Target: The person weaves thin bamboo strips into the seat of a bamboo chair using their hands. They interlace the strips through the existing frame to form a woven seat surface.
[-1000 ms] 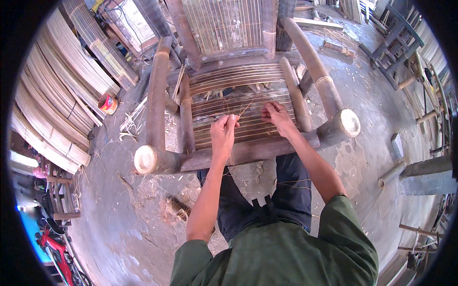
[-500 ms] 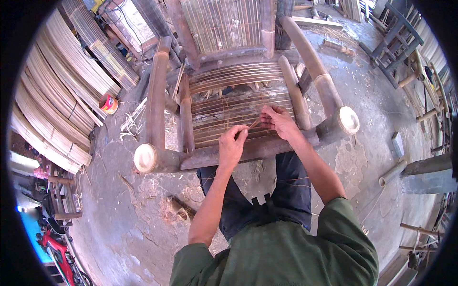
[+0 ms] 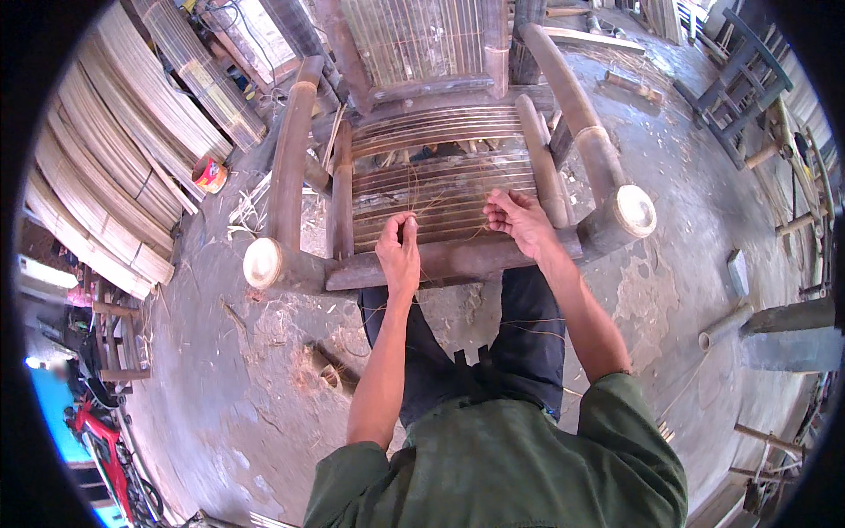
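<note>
Some thin strands are pinched in the left hand, now farther from the curled right hand, its grasp unclear, exposing seat slats between.

Legible text: none. A small red, round-mouthed container with yellow and pale patches, standing on the grey concrete floor, bore what looked like a printed label; its marks were too small and blurred to read, so no wording or number was recorded.
</note>
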A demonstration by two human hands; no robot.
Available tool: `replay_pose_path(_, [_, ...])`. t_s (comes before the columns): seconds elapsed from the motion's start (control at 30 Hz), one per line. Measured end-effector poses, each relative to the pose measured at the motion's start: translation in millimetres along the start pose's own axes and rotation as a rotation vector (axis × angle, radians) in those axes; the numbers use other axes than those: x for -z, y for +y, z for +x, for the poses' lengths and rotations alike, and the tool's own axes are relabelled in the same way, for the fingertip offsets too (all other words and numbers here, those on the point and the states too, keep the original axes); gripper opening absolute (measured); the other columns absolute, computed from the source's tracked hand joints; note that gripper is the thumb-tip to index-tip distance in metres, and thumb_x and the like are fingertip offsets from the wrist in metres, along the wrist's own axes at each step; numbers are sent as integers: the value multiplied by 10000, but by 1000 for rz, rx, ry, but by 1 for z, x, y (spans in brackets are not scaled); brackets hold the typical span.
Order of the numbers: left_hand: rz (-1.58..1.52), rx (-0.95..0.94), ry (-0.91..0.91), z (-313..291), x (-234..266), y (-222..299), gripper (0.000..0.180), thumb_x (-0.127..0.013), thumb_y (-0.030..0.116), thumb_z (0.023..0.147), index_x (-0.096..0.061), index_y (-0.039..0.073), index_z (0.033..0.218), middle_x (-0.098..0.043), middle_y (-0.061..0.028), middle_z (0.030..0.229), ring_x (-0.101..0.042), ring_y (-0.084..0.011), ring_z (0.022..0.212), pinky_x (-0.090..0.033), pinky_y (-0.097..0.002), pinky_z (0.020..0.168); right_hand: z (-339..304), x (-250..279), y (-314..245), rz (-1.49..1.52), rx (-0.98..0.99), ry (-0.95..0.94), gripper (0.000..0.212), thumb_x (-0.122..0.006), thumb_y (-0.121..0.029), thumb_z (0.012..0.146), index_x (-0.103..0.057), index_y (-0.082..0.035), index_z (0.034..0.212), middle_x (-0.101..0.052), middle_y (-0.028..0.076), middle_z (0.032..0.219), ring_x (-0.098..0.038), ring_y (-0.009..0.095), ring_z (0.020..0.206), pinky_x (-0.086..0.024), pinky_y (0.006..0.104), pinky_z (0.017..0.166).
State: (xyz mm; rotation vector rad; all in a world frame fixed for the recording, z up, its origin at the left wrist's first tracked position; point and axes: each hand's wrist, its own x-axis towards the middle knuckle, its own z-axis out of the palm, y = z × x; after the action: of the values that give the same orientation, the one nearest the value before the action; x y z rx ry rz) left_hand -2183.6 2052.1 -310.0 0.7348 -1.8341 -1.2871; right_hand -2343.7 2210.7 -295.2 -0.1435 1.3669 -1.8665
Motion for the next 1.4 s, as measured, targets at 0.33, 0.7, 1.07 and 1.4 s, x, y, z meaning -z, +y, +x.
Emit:
replay_pose_path(0.33, [238, -210, 152, -2, -8, -1, 163, -567, 150, 932, -628, 2, 963, -654, -105, 829, -602, -199, 755, -466, -317, 722, -11, 4, 7, -41, 91, -88, 218, -620, -284, 924, -621, -65, 922, -617, 17, 786, -532, 72, 661, -454, 228, 589])
replay_pose_path(0.7, [221, -156, 173, -5, -8, -2, 136, -575, 120, 918, -622, 0, 960, -654, -131, 849, -620, -217, 751, -484, -335, 701, -26, -3, 21, -297, 285, -11, 196, -564, -234, 950, -597, -41, 938, -566, -8, 750, -490, 56, 631, -427, 216, 565])
replay_pose_path(1.07, [120, -210, 216, -4, -10, -7, 98, -584, 96, 917, -598, 12, 966, -644, -125, 841, -614, -228, 717, -482, -332, 663, -34, -13, 36, -674, 545, 242, 235, -545, -250, 960, -598, -37, 874, -550, -17, 706, -486, 72, 650, -419, 246, 600])
replay_pose_path(1.4, [-30, -212, 157, 1, -7, -15, 107, -562, 99, 934, -600, 1, 952, -616, -81, 788, -558, -139, 697, -456, -282, 647, -38, -21, 28, -801, 539, 241, 227, -554, -254, 956, -583, -42, 879, -550, 2, 711, -503, 92, 691, -429, 267, 640])
